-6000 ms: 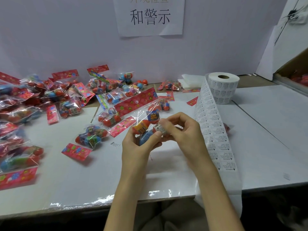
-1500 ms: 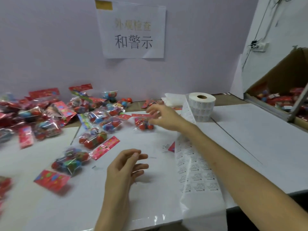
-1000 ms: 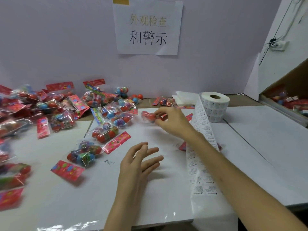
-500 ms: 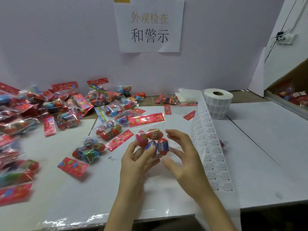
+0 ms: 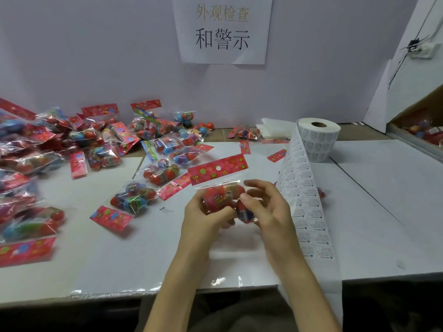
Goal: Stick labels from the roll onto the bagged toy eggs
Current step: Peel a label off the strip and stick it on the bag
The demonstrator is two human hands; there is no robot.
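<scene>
A clear bag of red toy eggs [image 5: 223,195] with a red flowered header card [image 5: 218,172] is held above the white table between both hands. My left hand [image 5: 203,219] grips its left side from below. My right hand [image 5: 266,209] pinches an egg at its right side. The white label roll [image 5: 318,140] stands at the back right. Its label strip [image 5: 304,207] runs forward past my right hand and hangs over the table's front edge.
Several bagged toy eggs [image 5: 134,200] lie heaped over the table's left and back. Loose red header cards [image 5: 110,218] are scattered about. A cardboard box [image 5: 422,130] with bagged eggs stands at the right. A paper sign [image 5: 221,29] hangs on the wall.
My right hand fetched a bag from the back of the table and brought it to my left hand. Both hands now hold it, turned slightly since half a second ago.
</scene>
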